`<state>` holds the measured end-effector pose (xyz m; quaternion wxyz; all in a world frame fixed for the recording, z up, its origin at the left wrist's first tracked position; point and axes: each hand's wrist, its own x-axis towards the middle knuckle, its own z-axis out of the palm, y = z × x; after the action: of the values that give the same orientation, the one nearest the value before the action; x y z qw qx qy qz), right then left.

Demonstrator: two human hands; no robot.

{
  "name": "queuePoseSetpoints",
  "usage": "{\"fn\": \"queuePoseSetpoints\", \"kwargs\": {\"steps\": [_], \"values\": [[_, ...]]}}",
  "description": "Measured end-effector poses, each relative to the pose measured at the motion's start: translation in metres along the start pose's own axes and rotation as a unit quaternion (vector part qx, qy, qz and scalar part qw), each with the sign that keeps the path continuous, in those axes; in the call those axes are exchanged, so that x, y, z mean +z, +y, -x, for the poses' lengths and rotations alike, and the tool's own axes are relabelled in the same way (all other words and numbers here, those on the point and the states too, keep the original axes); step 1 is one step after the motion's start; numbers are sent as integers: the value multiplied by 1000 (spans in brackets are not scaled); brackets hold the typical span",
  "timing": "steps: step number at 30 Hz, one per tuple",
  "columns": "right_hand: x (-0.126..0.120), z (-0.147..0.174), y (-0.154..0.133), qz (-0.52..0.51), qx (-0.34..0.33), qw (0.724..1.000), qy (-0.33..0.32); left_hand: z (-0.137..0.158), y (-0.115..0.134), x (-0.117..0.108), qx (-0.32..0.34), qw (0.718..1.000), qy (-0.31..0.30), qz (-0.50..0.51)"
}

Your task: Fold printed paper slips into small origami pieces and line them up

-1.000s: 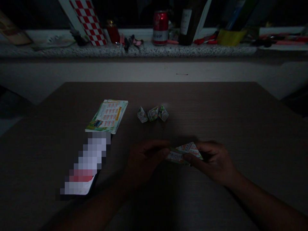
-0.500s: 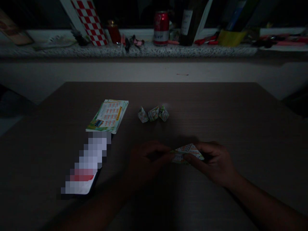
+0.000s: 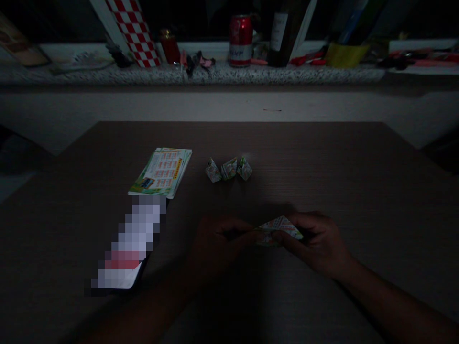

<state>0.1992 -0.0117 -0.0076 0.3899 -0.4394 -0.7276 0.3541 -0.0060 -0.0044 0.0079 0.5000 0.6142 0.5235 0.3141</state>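
Note:
Between my two hands is a folded calendar card (image 3: 281, 225), printed in green, white and orange. My left hand (image 3: 224, 239) pinches its left corner between thumb and fingers. On the right side, my right hand (image 3: 319, 243) grips the card, the thumb pressed on its near face and the fingers behind, partly hidden. Beyond my hands, three small folded paper pieces, a left one (image 3: 213, 171), a middle one (image 3: 229, 168) and a right one (image 3: 245, 168), stand in a row. A stack of calendar cards (image 3: 161, 172) lies to their left.
A phone with a blurred screen (image 3: 131, 243) lies below the card stack on the dark wooden table (image 3: 322, 157). Along the granite windowsill (image 3: 215, 75) stand a red can (image 3: 240, 40), a dark bottle (image 3: 279, 36), a red-and-white checkered box (image 3: 134, 33) and small clutter.
Both hands keep hold of the folded card. My left fingertips and right thumb have shifted slightly on it, and its top corner sits a touch lower. The other items on the table stay put.

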Motion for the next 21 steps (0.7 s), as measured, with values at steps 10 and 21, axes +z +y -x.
{"fn": "queuePoseSetpoints", "kwargs": {"steps": [10, 21], "values": [[-1, 1, 2, -10, 25, 999, -17, 0, -4, -2, 5, 999, -51, -16], [2, -1, -1, -65, 63, 995, -28, 1, -6, -2, 115, 986, -72, -99]]}}
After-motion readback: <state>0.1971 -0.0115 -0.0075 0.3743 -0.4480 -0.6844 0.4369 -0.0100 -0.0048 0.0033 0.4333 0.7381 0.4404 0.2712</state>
